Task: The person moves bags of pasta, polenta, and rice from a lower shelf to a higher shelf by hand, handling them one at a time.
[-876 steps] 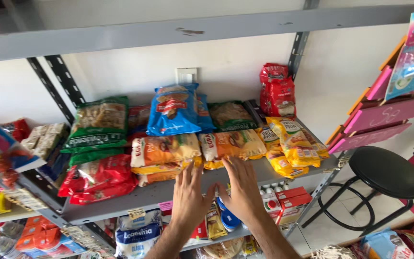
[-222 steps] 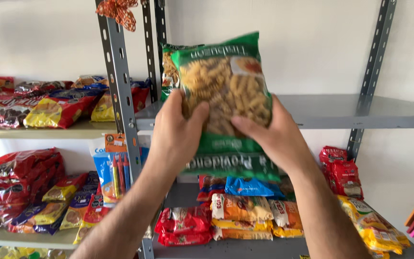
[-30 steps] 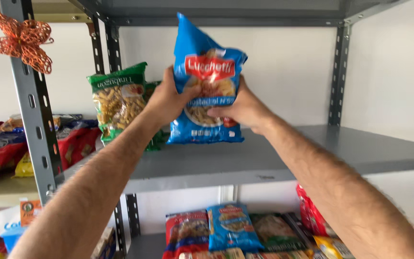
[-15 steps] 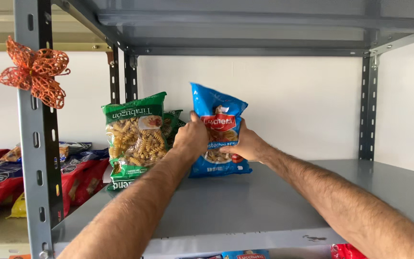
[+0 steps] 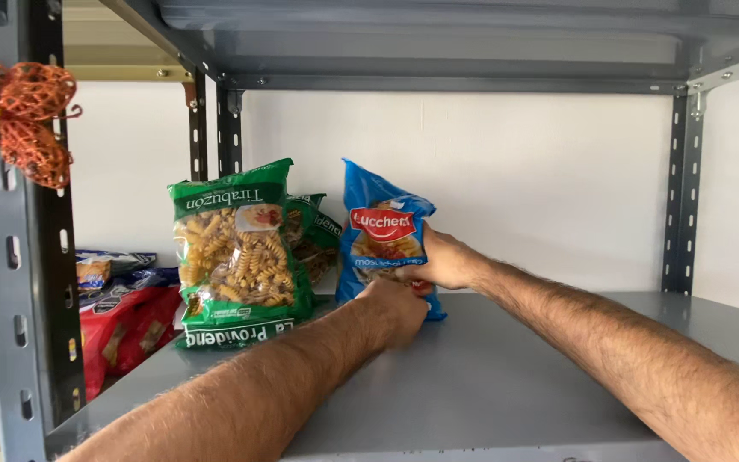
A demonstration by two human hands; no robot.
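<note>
Grey metal shelf (image 5: 523, 376) bears blue bag (image 5: 384, 235), both hands (image 5: 397, 310) gripping.

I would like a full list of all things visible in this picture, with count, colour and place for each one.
blue pasta bag: 1, blue with a red label, upright on the grey shelf, held between both hands
green pasta bags: at least 2, green with spiral pasta showing, upright left of the blue bag, one behind the other
grey shelf: 1, grey metal, bearing the bags
shelf posts: several, grey with slots, at left, back and right
orange bow: 1, orange mesh, on the front left post
red and blue packets: several, lying on the neighbouring shelf at far left
wall: white, behind the shelves
left hand: 1, at the lower front of the blue bag
right hand: 1, grip on the blue bag's right side
</note>
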